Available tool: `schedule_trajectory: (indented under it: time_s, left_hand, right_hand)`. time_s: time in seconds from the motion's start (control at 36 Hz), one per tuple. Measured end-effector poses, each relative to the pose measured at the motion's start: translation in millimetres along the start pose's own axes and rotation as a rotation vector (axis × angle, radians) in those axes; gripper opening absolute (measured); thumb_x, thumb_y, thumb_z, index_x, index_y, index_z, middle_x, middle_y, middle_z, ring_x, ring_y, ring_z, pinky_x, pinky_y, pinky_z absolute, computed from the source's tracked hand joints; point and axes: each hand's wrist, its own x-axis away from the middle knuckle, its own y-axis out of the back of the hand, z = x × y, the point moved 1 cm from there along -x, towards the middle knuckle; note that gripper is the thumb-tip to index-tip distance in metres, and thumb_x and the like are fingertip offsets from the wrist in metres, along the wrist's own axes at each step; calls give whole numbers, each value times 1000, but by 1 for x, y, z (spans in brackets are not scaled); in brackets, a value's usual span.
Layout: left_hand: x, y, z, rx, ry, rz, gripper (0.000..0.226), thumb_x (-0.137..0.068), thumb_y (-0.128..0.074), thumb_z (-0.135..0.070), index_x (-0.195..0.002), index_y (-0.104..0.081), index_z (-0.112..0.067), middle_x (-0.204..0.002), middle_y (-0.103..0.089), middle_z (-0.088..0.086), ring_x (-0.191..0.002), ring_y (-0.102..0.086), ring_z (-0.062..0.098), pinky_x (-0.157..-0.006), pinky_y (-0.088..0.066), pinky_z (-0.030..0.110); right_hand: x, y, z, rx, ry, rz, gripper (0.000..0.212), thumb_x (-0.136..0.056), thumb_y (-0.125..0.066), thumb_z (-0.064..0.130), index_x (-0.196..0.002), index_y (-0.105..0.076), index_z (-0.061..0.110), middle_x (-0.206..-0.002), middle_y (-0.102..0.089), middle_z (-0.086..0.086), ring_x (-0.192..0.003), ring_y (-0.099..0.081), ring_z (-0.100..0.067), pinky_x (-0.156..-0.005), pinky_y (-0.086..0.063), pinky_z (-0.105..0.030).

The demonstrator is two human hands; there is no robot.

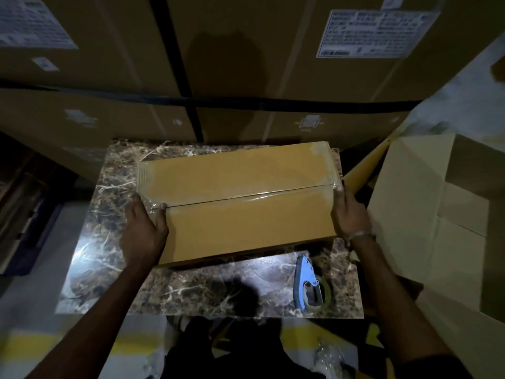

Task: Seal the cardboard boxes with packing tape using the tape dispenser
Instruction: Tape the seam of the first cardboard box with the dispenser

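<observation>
Left hand (143, 231) presses the tape end (153, 205) down at the box (237, 203) edge, fingers flat; right hand (351, 214) steadies the opposite end, fingers straight. Box sits on the marble surface (114, 214), centre seam taped. Dispenser (307, 285) lies nearby, unheld. Smoothing step; next likely needs retrieving it.

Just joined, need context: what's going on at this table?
A person is sealing a closed cardboard box on a marble-patterned table. Clear tape already runs along the centre seam. The left hand presses the tape end down over the box's left edge, while the right hand rests against its right end. The tape dispenser lies untouched on the table, near the right forearm. An open, paler box stands to the right.
</observation>
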Motion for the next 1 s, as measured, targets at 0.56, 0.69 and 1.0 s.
schedule_trajectory:
  time_s: [0.56, 0.69, 1.0]
  left_hand:
    - [33, 51, 50, 218, 234, -128, 61, -101, -50, -68, -137, -49, -19, -123, -72, 20, -107, -68, 46, -88, -51, 50]
    - [54, 95, 114, 274, 343, -232, 60, -101, -51, -68, -141, -50, -22, -128, -70, 16, -110, -67, 45, -85, -50, 49]
    - [47, 180, 314, 304, 567, -422, 56, -101, -55, -66, -136, -52, -22, -124, -70, 17, -109, -66, 45, -86, -50, 50]
  right_hand:
    - [54, -4, 94, 20, -50, -128, 74, -89, -46, 82, -139, -51, 28, -130, -64, -24, -118, -61, -47, -96, -48, -50]
    - [69, -52, 168, -49, 51, -25, 57, -95, -57, 66, -129, -60, 21, -127, -67, -19, -116, -62, -42, -91, -46, -43]
    - [146, -219, 323, -31, 233, 228, 58, -93, -54, 71, -129, -51, 26, -119, -70, -18, -109, -65, -43, -88, -49, -44]
